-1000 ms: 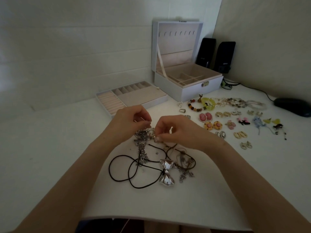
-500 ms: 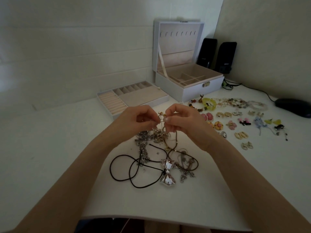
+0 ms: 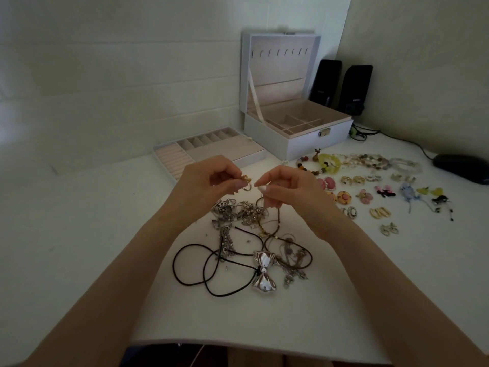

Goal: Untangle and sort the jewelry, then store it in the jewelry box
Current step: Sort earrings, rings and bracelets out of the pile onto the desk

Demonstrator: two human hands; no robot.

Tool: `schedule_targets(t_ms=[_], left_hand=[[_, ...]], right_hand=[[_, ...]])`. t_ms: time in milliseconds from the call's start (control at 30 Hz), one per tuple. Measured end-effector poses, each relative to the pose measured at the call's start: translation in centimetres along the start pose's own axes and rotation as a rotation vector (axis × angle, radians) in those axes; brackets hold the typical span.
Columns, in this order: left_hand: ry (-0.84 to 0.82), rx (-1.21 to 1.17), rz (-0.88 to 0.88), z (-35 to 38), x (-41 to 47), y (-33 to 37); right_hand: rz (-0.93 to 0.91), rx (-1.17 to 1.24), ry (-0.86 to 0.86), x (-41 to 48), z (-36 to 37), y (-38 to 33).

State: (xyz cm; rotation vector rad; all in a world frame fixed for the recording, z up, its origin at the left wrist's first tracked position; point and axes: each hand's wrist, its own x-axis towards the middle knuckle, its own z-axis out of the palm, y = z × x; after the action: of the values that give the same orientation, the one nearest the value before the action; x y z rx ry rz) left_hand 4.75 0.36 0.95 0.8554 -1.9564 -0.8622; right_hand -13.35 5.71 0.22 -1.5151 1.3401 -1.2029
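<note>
A tangle of silver chains point(image 3: 242, 213) and black cord necklaces point(image 3: 209, 266) with a silver bow pendant point(image 3: 263, 272) lies on the white table. Above it my left hand point(image 3: 209, 186) pinches a small ring with a gold ornament point(image 3: 61, 182). My right hand point(image 3: 288, 190) pinches a thin beaded strand point(image 3: 277, 221) that hangs down into the tangle. The two hands are slightly apart. The white jewelry box point(image 3: 293, 133) stands open at the back, and its removable tray point(image 3: 209, 152) lies to its left.
Sorted bracelets point(image 3: 352, 162) and several earring pairs point(image 3: 381, 197) are laid out at the right. Two black speakers point(image 3: 341, 86) stand behind the box, and a dark mouse point(image 3: 463, 168) with a cable lies at the far right. The table's front edge runs below my arms.
Both hands have risen from the tangle. The ring has come away in my left hand, and the hands have moved apart, with the strand trailing from my right.
</note>
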Motion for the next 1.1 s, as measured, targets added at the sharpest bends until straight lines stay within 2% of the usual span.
schedule_targets(t_ms=[100,200,300,500,633,767,867,1100], left_hand=[[0.024,0.078,0.052,0.1,0.0,-0.2],[0.043,0.222,0.195,0.2,0.1,-0.7],[0.041,0.251,0.284,0.3,0.2,-0.9],[0.004,0.268,0.351,1.4,0.2,-0.9],[-0.063,0.27,0.311,1.9,0.6,-0.2],[-0.108,0.261,0.146,1.8,1.4,1.2],[-0.093,0.207,0.092,1.8,2.1,1.9],[-0.044,0.171,0.001,3.2,2.1,0.8]], right_hand=[[-0.047,-0.202,0.021,-0.1,0.4,0.2],[-0.112,-0.178,0.114,-0.1,1.1,-0.3],[-0.143,-0.183,0.177,0.0,1.4,-0.6],[-0.058,-0.221,0.102,-0.2,0.4,-0.9],[-0.022,-0.26,0.094,-0.6,-0.5,-1.1],[0.003,-0.576,0.154,-0.7,-2.2,-1.0],[0.057,-0.837,0.189,-0.5,-4.1,-1.0],[0.172,-1.017,0.13,0.3,-6.9,0.3]])
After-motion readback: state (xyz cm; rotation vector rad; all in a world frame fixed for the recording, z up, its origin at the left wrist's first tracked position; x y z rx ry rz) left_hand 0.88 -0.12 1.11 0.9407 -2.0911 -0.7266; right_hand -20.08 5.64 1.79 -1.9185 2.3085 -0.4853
